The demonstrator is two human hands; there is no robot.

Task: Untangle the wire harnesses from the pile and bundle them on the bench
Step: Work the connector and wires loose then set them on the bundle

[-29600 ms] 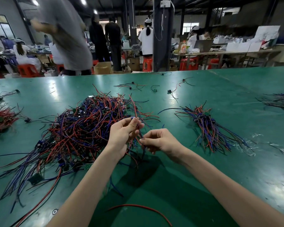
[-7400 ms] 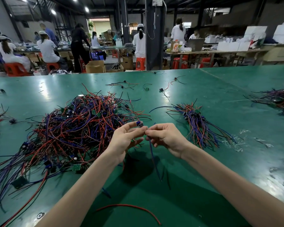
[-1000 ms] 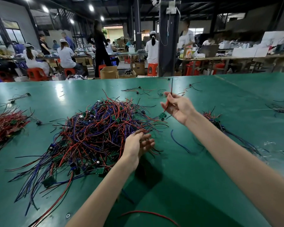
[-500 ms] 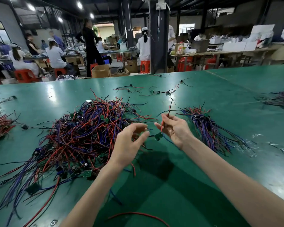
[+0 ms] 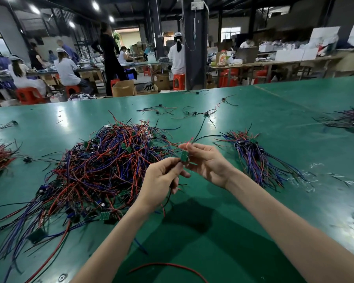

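Judging by how things lie, the work is in its early part. One harness [image 5: 184, 158], a small green board with thin red and black wires, is held up over the bench [image 5: 223, 231], between the pile [image 5: 102, 170] and the bundle [image 5: 253, 158]. The left hand [image 5: 161, 176] has its fingers curled round the wires just below the board, and their ends hang down under it. The right hand [image 5: 206, 160] pinches the wires that run up and away from the board, with its palm turned toward the camera. Whether this harness is fully free of the pile cannot be told, since its lower wires hang close to the pile's near edge.

What is done so far is the bundle on the right: a modest sheaf of blue, purple and red wires lying roughly in line, with the boards gathered at its far end. No tie shows on it.

What is left is much more. The pile to the left is a wide, thick knot of red, blue and black wires with many green boards buried in it. A few loose harnesses [image 5: 192, 114] lie scattered farther back, and a single red wire [image 5: 168, 266] lies near the front edge. By this look, the harness in hand goes onto the bundle next, and many more pulls from the pile will follow.
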